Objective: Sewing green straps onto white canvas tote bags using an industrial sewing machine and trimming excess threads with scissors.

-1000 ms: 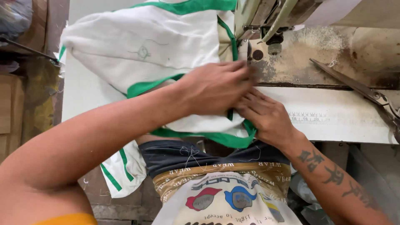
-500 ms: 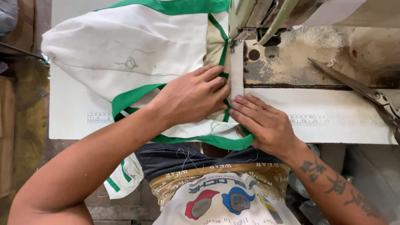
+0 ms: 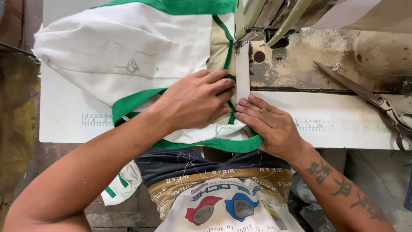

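White tabletop (image 3: 64, 129) with printed ruler marks fills the lower part of the view, and a worn, lint-dusted sewing machine bed (image 3: 309, 73) sits at its far side. Only the underside of the sewing machine head (image 3: 274, 17) shows at the top edge, and its needle area is hard to make out behind the metal parts. A white fabric piece with green trim (image 3: 124, 56) lies spread across the table, with its upper edge cut off by the frame and its near end hanging over the table edge toward the person's lap. The left hand (image 3: 195, 101) rests flat on the fabric with fingers stretched out and close together, pressing the cloth down and covering the seam beneath it. The right hand (image 3: 268, 124) lies just beside it, its fingers extended and flat, their tips touching a narrow pale strip (image 3: 242, 73) that runs from the hands up under the machine head. How the green trim folds under both hands cannot be told. A pair of metal scissors (image 3: 365, 96) lies well apart on the right, its handles partly cut off at the frame edge. Loose threads cling to the person's dark apron (image 3: 206, 161).
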